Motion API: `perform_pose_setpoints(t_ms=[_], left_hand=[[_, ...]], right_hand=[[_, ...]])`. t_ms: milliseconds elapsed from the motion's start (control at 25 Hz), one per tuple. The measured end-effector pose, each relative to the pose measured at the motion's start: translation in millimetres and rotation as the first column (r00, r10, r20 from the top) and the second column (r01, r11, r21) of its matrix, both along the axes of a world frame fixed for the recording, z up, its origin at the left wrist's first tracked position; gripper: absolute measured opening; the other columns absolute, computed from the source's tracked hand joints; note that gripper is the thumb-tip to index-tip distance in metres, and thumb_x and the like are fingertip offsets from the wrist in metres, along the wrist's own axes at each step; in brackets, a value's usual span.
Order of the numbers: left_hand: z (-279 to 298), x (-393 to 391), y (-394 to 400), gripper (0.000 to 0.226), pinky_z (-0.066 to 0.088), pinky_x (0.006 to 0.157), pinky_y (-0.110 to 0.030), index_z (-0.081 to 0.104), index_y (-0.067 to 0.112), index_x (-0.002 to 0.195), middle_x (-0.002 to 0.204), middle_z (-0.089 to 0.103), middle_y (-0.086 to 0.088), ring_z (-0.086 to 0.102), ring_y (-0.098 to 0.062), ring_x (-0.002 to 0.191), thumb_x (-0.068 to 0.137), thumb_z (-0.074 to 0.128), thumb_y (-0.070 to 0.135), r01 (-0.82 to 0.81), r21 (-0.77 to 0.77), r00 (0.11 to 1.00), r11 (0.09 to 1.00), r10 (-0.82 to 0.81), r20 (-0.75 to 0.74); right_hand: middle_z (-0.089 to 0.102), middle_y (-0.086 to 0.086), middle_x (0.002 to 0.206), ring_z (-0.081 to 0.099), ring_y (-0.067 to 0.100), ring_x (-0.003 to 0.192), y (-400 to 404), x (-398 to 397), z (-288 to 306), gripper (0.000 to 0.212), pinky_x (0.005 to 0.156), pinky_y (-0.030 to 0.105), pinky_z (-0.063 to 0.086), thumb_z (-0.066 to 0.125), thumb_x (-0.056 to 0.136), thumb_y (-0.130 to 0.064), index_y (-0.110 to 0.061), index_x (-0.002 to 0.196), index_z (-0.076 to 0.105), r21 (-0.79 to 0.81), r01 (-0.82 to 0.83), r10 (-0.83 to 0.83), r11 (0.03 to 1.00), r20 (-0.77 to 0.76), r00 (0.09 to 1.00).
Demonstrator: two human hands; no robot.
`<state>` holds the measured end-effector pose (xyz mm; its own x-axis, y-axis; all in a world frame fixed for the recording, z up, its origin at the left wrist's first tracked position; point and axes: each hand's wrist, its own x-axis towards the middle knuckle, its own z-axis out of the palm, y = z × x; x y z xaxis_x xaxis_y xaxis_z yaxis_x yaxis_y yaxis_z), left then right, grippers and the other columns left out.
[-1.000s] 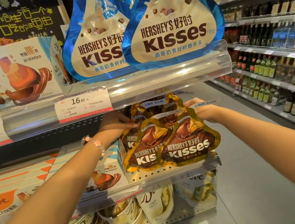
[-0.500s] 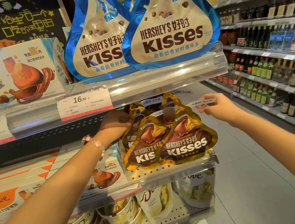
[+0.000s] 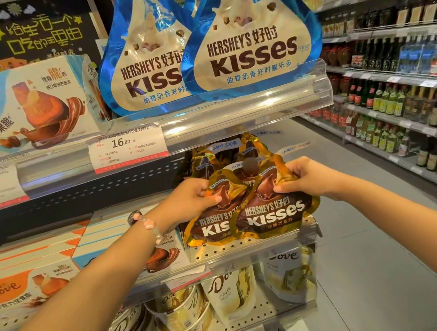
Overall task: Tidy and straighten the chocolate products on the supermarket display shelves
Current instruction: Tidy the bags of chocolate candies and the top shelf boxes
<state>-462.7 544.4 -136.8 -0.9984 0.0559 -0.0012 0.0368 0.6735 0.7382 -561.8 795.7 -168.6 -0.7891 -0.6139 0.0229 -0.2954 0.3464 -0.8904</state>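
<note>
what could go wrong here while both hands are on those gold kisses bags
1. The right front gold bag stands at the shelf's open end, its edge past the shelf lip; a push from the right hand could tip it off.
2. The left hand grips the left gold bag, which the right one overlaps; moving one may drag the other askew.
3. Squeezing the upper parts could crumple the foil.

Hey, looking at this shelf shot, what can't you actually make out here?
Head view only:
- Rear gold Kisses bags: mostly hidden by the front gold bags and the shelf rail above.
- Small print on the price tag: too small and blurred.
- Left hand and right hand: fingertips tucked behind the front bags.
- Aisle bottles: labels too small.
</note>
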Motion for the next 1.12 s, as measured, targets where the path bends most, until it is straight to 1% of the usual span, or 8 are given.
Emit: perform_pose_setpoints(t_ms=[80, 240, 400, 480, 640, 760, 920, 1120], left_hand=[[-1.4, -2.6, -2.7, 0.023, 0.055, 0.083, -0.040, 0.062, -0.004, 0.103, 0.100, 0.068, -0.022, 0.068, -0.030, 0.090, 0.089, 0.060, 0.015, -0.038, -0.033, 0.999, 0.999, 0.038, 0.012], [2.2, -1.6, -2.2, 0.008, 0.056, 0.071, -0.023, 0.065, 0.015, 0.096, 0.092, 0.072, -0.004, 0.069, -0.011, 0.080, 0.089, 0.061, 0.015, -0.016, 0.022, 0.999, 1.000, 0.015, 0.051], [5.7, 4.2, -1.2, 0.030, 0.053, 0.078, -0.020, 0.065, 0.012, 0.110, 0.101, 0.069, 0.001, 0.066, -0.009, 0.090, 0.081, 0.070, 0.020, -0.042, -0.075, 0.993, 0.996, 0.033, -0.116], [10.9, 14.0, -4.1, 0.039, 0.050, 0.073, -0.015, 0.064, 0.017, 0.111, 0.098, 0.064, 0.008, 0.061, -0.003, 0.086, 0.077, 0.073, 0.032, -0.154, -0.210, 0.964, 0.966, 0.099, -0.249], [27.8, 44.6, -6.0, 0.028, 0.051, 0.064, -0.024, 0.066, 0.020, 0.098, 0.084, 0.063, 0.009, 0.060, -0.006, 0.074, 0.076, 0.072, 0.036, -0.233, -0.374, 0.915, 0.898, 0.072, -0.397], [43.8, 66.9, 3.6, 0.022, 0.055, 0.066, -0.034, 0.066, 0.021, 0.095, 0.079, 0.064, 0.007, 0.062, -0.013, 0.068, 0.078, 0.070, 0.035, -0.160, -0.426, 0.930, 0.891, -0.009, -0.368], [77.9, 87.7, 22.9, 0.020, 0.054, 0.063, -0.024, 0.066, 0.026, 0.096, 0.076, 0.065, 0.007, 0.061, -0.008, 0.067, 0.079, 0.066, 0.036, -0.061, -0.365, 0.900, 0.929, -0.107, -0.423], [131.9, 75.8, 28.5, 0.016, 0.047, 0.070, -0.024, 0.064, 0.017, 0.101, 0.083, 0.062, 0.008, 0.055, -0.007, 0.076, 0.086, 0.062, 0.020, -0.256, -0.415, 0.652, 0.873, -0.161, -0.741]], right_hand=[[0.073, 0.008, 0.091, 0.071, 0.021, 0.084, -2.8, 1.7, -1.9, 0.021, 0.079, 0.037, 0.057, 0.069, 0.081, -0.018, -0.002, 0.094, 0.064, -0.008, 0.017, -0.017, 1.000, -0.004, 1.000], [0.072, 0.008, 0.092, 0.070, 0.020, 0.085, -4.0, 7.2, -1.4, 0.019, 0.079, 0.034, 0.057, 0.070, 0.081, -0.017, -0.004, 0.095, 0.065, -0.016, 0.040, -0.041, 0.999, -0.057, 0.998], [0.069, -0.002, 0.094, 0.065, 0.012, 0.087, 2.3, 18.5, 0.2, 0.029, 0.071, 0.023, 0.053, 0.073, 0.078, -0.028, -0.016, 0.102, 0.062, -0.036, 0.175, -0.178, 0.984, -0.180, 0.967], [0.064, -0.007, 0.092, 0.060, 0.009, 0.084, 7.3, 29.2, 1.5, 0.034, 0.064, 0.017, 0.045, 0.072, 0.076, -0.039, -0.019, 0.101, 0.061, -0.018, 0.301, -0.285, 0.954, -0.383, 0.879], [0.055, -0.007, 0.080, 0.053, 0.013, 0.072, 17.6, 55.3, 13.5, 0.035, 0.059, 0.027, 0.043, 0.064, 0.078, -0.050, -0.017, 0.085, 0.058, -0.042, 0.448, -0.314, 0.893, -0.770, 0.555], [0.053, -0.007, 0.068, 0.051, 0.014, 0.060, 19.4, 74.1, 36.2, 0.037, 0.051, 0.029, 0.041, 0.057, 0.081, -0.053, -0.016, 0.075, 0.055, -0.086, 0.414, -0.279, 0.906, -0.858, 0.431], [0.056, -0.005, 0.070, 0.050, 0.009, 0.061, 10.0, 97.7, 74.7, 0.031, 0.054, 0.019, 0.038, 0.049, 0.085, -0.040, -0.012, 0.082, 0.062, -0.210, 0.182, -0.253, 0.961, -0.931, 0.262], [0.061, 0.012, 0.101, 0.057, 0.025, 0.093, -17.8, 90.0, 137.4, 0.025, 0.080, 0.032, 0.044, 0.061, 0.083, -0.018, -0.003, 0.102, 0.064, -0.375, 0.104, -0.385, 0.921, -0.918, 0.097]])
